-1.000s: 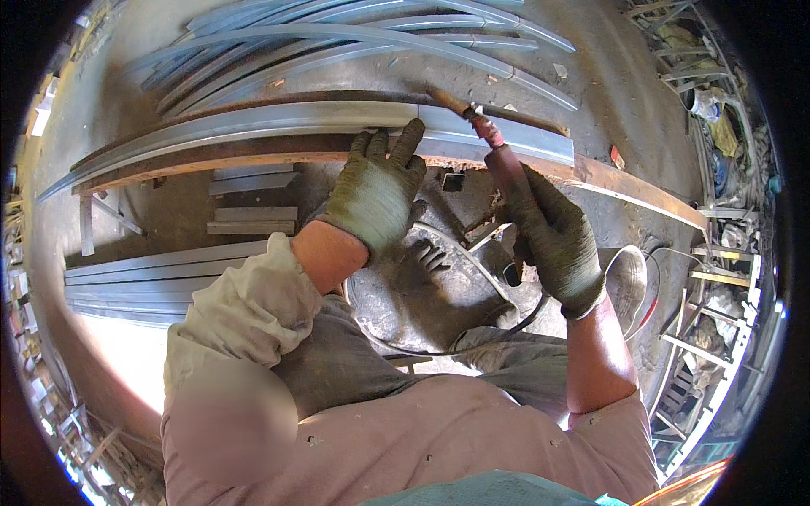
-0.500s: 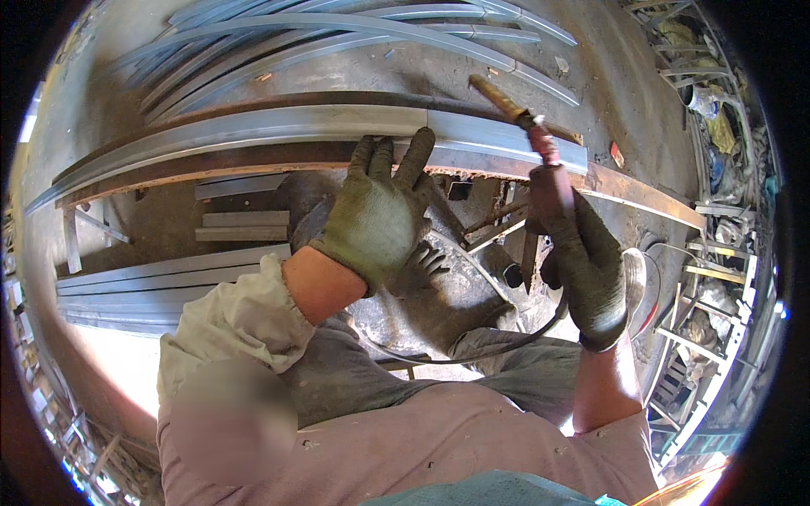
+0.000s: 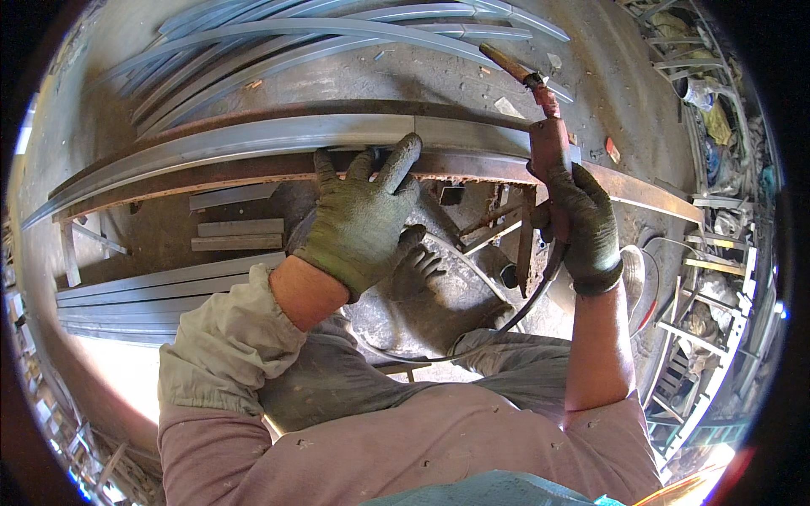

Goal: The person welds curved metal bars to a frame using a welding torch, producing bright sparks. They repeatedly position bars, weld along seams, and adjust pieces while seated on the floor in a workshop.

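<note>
A dark work glove covers my left hand (image 3: pixel 359 215). Its fingers are spread, with the fingertips on the near side of a long grey steel tube (image 3: pixel 278 132). A thin seam crosses the tube just beyond my index finger. Gloved as well, my right hand (image 3: pixel 586 226) is wrapped round the reddish handle of a welding torch (image 3: pixel 550 148). The torch's worn nozzle points up and to the left, out past the tube's right end, and a black cable (image 3: pixel 540 295) runs down from the grip. The tube lies along a rusty steel beam (image 3: pixel 641 196).
Long bent steel strips (image 3: pixel 371 32) lie on the floor beyond the beam. Short steel pieces (image 3: pixel 239 234) and a stack of grey tubes (image 3: pixel 152 295) are at the left. A white ladder-like frame (image 3: pixel 717 363) and piled scrap (image 3: pixel 717 126) line the right side.
My right hand has risen, lifting the torch farther away from me. My left hand has shifted slightly left along the tube, with its fingers still spread.
</note>
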Demonstrator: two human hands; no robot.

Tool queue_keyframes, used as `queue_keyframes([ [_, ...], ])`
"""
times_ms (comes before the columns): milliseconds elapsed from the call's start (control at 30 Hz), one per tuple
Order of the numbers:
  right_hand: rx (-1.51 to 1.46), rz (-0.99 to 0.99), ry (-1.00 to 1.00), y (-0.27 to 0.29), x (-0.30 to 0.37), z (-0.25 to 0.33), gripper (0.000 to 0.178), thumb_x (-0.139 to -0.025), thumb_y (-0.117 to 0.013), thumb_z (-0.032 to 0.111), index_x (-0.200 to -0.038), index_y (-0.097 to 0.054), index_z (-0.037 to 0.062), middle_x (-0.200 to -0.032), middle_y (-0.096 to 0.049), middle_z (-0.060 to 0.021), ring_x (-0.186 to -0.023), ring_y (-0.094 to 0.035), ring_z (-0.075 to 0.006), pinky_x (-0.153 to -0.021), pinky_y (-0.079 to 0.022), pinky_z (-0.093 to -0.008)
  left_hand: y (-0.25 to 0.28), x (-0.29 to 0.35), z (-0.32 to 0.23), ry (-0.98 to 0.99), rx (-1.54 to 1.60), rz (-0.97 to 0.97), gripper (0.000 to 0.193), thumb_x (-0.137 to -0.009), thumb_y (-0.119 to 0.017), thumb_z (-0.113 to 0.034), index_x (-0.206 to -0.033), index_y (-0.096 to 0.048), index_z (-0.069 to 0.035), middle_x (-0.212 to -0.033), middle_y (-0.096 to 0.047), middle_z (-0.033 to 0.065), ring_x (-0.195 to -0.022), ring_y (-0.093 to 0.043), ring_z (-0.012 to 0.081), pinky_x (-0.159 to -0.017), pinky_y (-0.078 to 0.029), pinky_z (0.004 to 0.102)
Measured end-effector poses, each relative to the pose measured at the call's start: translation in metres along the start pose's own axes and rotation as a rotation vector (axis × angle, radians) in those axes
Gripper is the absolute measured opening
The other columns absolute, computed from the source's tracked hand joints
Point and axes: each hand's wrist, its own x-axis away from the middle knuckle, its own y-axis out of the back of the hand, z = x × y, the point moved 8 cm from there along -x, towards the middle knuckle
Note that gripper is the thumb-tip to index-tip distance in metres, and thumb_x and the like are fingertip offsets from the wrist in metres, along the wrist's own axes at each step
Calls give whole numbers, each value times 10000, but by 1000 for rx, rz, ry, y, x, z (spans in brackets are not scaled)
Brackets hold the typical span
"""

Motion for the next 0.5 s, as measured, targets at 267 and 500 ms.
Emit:
queue_keyframes([
  [267, 52, 52, 78, 13, -8, -9, 342, -1159, -762, 312, -1323, -721, 14, -890, -725, -26, -693, -682, -138, -606, -501, -293, -6, 0, 0, -37, 56, -20, 589, -906, -889, -503, -1305, -805, -78, -1825, -450, 190, -1563, -512, 469, -1307, -283, 814],
  [500, 275, 90, 200, 33, -23, -22, 423, -1137, -677, 136, -1555, -704, 72, -1158, -734, -65, -776, -661, -108, -670, -549, -289, -10, -2, 1, 24, 72, -276, 329, -992, -737, -300, -1238, -861, -119, -1793, -500, 151, -1547, -507, 505, -1322, -283, 799],
])
